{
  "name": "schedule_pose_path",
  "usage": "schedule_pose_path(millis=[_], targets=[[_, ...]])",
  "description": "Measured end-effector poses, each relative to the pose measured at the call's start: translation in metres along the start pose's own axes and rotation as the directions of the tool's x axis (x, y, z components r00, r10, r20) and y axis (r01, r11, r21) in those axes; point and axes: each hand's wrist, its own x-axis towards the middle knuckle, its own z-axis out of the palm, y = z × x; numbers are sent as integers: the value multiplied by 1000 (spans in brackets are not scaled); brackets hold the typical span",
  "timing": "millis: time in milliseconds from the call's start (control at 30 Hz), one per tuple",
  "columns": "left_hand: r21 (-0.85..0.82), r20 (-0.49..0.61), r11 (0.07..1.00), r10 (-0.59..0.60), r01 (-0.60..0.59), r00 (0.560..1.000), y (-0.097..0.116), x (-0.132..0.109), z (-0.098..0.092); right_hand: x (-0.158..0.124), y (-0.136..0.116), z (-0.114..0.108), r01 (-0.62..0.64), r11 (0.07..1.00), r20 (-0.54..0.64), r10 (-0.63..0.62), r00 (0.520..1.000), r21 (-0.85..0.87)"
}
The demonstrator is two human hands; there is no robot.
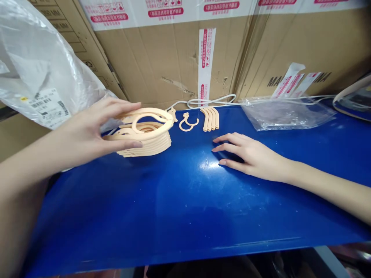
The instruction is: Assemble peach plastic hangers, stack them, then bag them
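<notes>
My left hand (95,129) grips a stack of peach plastic hanger pieces (150,139) on the blue table top (179,208), thumb along the near side and fingers over the top. My right hand (249,154) lies flat on the blue surface to the right, fingers spread and holding nothing. Between and behind the hands lie a single peach hook (188,122) and a small row of curved peach arms (210,118).
Cardboard boxes (162,58) with pink tape form a wall behind the table. A large clear plastic bag (37,73) sits at the left, a smaller clear bag (285,114) at the back right. White cord (211,101) runs along the back edge. A curved object (355,98) shows far right.
</notes>
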Motion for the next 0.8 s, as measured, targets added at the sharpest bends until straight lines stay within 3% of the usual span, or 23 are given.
schedule_pose_path(millis=[100, 167, 800], targets=[[-41, 59, 980, -192, 195, 980, -16, -5, 1, 0, 0, 1, 5, 1000, 29, -5, 1000, -9], [-55, 82, 967, -245, 249, 966, -20, -7, 3, 0, 0, 1, 12, 1000, 30, -11, 999, -20], [-123, 116, 958, -245, 259, 962, -19, -5, 15, 1, -3, 2, 30, 997, 37, -27, 999, -78]])
